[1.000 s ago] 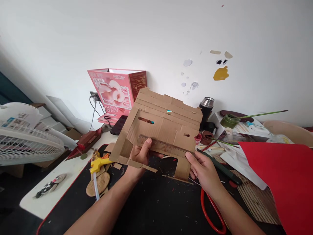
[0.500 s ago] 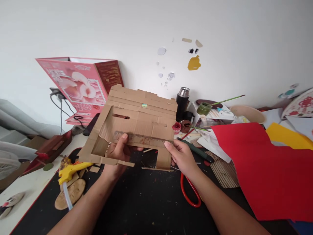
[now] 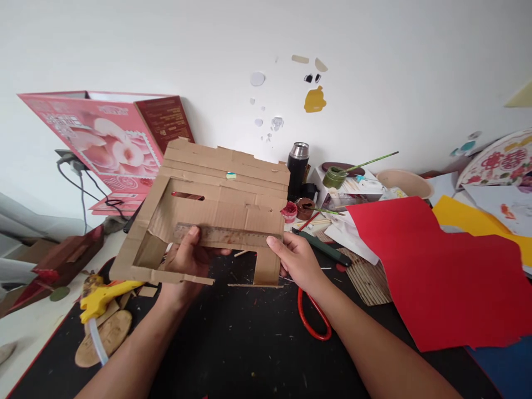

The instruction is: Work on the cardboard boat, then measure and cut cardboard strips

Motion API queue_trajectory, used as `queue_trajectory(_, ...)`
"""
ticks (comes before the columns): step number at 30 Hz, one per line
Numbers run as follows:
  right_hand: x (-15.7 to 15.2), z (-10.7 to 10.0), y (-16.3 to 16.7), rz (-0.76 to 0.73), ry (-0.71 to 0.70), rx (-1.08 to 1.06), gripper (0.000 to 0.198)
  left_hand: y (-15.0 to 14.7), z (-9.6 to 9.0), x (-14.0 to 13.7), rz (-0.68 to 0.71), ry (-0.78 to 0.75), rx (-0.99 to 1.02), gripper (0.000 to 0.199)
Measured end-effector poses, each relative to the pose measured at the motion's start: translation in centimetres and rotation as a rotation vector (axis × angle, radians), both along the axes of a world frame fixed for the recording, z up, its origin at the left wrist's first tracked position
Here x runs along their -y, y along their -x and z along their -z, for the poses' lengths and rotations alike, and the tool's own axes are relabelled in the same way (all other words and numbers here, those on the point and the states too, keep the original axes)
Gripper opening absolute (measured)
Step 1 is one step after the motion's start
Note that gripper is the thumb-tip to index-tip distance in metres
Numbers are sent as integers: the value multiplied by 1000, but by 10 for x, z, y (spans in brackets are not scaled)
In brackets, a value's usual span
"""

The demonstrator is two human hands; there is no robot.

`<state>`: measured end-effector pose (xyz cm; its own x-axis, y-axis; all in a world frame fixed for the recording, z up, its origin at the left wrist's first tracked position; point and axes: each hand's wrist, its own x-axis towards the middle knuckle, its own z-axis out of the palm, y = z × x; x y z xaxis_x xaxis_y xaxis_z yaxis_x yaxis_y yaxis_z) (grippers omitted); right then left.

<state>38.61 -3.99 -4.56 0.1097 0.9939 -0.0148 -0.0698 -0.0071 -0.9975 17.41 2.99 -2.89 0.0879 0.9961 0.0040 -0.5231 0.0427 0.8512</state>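
A cut sheet of brown cardboard (image 3: 233, 197) is held up over the black work surface, tilted toward me. It has a long slot, a large cut-out at the lower left and a notch along the bottom. Across it lies a see-through, stained ruler (image 3: 226, 235). My left hand (image 3: 189, 257) reaches through the left cut-out, its thumb on the ruler and its fingers behind the cardboard. At the right edge my right hand (image 3: 297, 257) pinches cardboard and ruler together, thumb in front.
A yellow glue gun (image 3: 97, 302) lies on the left. Red-handled scissors (image 3: 313, 321) and a dark green cutter (image 3: 322, 246) lie by my right forearm. Red paper (image 3: 436, 271) covers the right side. Behind stand paint jars (image 3: 305, 208), a black flask (image 3: 297, 172) and a pink bag (image 3: 112, 144).
The whole scene has shifted left in view as my head turned slightly right. Both hands keep their hold on the cardboard and ruler, with the ruler in about the same place.
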Motion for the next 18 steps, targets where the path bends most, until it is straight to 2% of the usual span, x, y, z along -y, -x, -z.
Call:
queue_trajectory(6, 0, 1, 3, -8, 14, 38, 64, 0, -1, 3, 8, -48, 42, 45)
queue_trajectory(8, 1, 2, 4, -14, 17, 60, 64, 0, 0, 5, 41, -97, 17, 46)
queue_trajectory(11, 2, 2, 5, -9, 17, 97, 65, -1, 3, 8, 42, -136, -62, 39)
queue_trajectory(18, 3, 0, 5, -21, 18, 113, 64, -3, 3, 7, 23, -71, -104, 39)
